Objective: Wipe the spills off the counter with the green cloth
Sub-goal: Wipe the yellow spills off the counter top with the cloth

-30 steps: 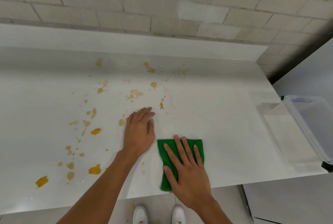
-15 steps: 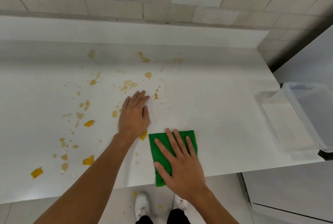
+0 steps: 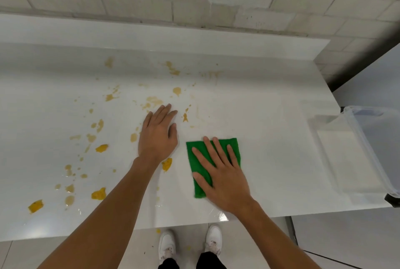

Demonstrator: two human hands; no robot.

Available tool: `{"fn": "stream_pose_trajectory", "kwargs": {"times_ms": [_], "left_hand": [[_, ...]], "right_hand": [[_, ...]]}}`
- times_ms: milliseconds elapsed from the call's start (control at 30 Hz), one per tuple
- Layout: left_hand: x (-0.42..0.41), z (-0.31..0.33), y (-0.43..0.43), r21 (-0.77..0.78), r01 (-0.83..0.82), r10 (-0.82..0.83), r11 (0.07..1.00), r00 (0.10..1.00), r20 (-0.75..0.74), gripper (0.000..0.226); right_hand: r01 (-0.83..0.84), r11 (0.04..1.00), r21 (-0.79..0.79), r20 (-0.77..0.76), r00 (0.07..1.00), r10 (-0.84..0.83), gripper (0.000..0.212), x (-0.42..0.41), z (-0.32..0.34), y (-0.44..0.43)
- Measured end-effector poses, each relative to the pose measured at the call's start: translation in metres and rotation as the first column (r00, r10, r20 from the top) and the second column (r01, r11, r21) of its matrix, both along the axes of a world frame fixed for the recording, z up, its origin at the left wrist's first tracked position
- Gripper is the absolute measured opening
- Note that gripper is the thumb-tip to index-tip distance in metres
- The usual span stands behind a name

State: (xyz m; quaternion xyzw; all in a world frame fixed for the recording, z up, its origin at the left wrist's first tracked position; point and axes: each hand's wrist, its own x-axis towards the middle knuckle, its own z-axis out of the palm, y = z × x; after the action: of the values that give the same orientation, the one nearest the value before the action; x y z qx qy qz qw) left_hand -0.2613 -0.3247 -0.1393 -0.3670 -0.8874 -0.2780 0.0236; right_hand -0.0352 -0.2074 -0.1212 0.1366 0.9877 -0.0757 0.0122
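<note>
A folded green cloth [image 3: 194, 156] lies flat on the white counter [image 3: 270, 117], near its front edge. My right hand [image 3: 223, 175] presses on the cloth with straight, spread fingers and covers most of it. My left hand [image 3: 158, 134] rests flat on the counter just left of the cloth, fingers straight. Yellow-orange spills [image 3: 99, 194] are scattered over the counter's left and middle, with paler smears [image 3: 153, 101] beyond my left hand. One yellow blob [image 3: 167, 163] lies between my left wrist and the cloth.
A clear plastic bin [image 3: 368, 149] stands at the counter's right end. A raised white backsplash [image 3: 151, 33] and a brick wall run along the back. My white shoes [image 3: 213, 237] show below the front edge, with small yellow drops on the floor.
My right hand has slid the cloth a little away from the front edge. A yellow blob has come into view by my left wrist. My left hand has stayed flat on the counter.
</note>
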Motion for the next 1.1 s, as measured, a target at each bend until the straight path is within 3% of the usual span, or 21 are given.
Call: {"fn": "stream_pose_trajectory", "kwargs": {"times_ms": [67, 300, 433, 533, 600, 733, 867, 1000, 1100], "left_hand": [[0.000, 0.001, 0.000, 0.010, -0.008, 0.009, 1.000, 1.000, -0.012, 0.051], [0.001, 0.003, 0.002, 0.009, -0.027, 0.028, 1.000, 1.000, -0.013, 0.052], [0.002, 0.004, 0.002, 0.007, -0.033, 0.034, 0.999, 0.999, -0.015, 0.052], [0.002, 0.004, 0.002, 0.012, -0.031, 0.032, 0.999, 0.999, -0.010, 0.052], [0.002, 0.004, 0.001, 0.013, -0.030, 0.030, 0.999, 0.999, -0.014, 0.051], [0.001, 0.003, 0.002, 0.019, -0.033, 0.033, 0.999, 0.999, -0.010, 0.051], [0.001, 0.002, 0.001, 0.003, -0.015, 0.015, 1.000, 1.000, -0.005, 0.052], [-0.001, 0.002, 0.003, 0.026, -0.033, 0.033, 0.999, 0.999, 0.020, 0.051], [-0.007, 0.002, 0.008, 0.008, -0.044, 0.044, 0.999, 0.999, 0.014, 0.049]], "right_hand": [[-0.021, 1.000, -0.012, 0.019, 1.000, 0.021, 0.066, 0.021, 0.003, 0.022], [0.327, 0.945, 0.000, 0.033, 0.944, -0.327, 0.071, -0.028, -0.005, 0.064], [0.196, 0.981, 0.010, -0.003, 0.981, -0.196, 0.069, -0.046, -0.006, 0.035], [0.040, 0.999, 0.001, -0.015, 0.999, -0.040, 0.067, -0.014, -0.002, 0.028], [0.023, 1.000, -0.015, -0.013, 1.000, -0.023, 0.066, 0.005, 0.000, 0.041], [0.201, 0.980, 0.000, 0.023, 0.979, -0.200, 0.067, -0.009, -0.002, 0.069], [0.212, 0.977, -0.021, 0.059, 0.976, -0.210, 0.073, -0.035, -0.001, 0.069], [0.422, 0.898, -0.128, -0.100, 0.895, -0.435, 0.079, -0.026, 0.000, 0.054], [0.439, 0.896, -0.071, -0.143, 0.884, -0.445, 0.075, -0.022, -0.007, 0.051]]}}
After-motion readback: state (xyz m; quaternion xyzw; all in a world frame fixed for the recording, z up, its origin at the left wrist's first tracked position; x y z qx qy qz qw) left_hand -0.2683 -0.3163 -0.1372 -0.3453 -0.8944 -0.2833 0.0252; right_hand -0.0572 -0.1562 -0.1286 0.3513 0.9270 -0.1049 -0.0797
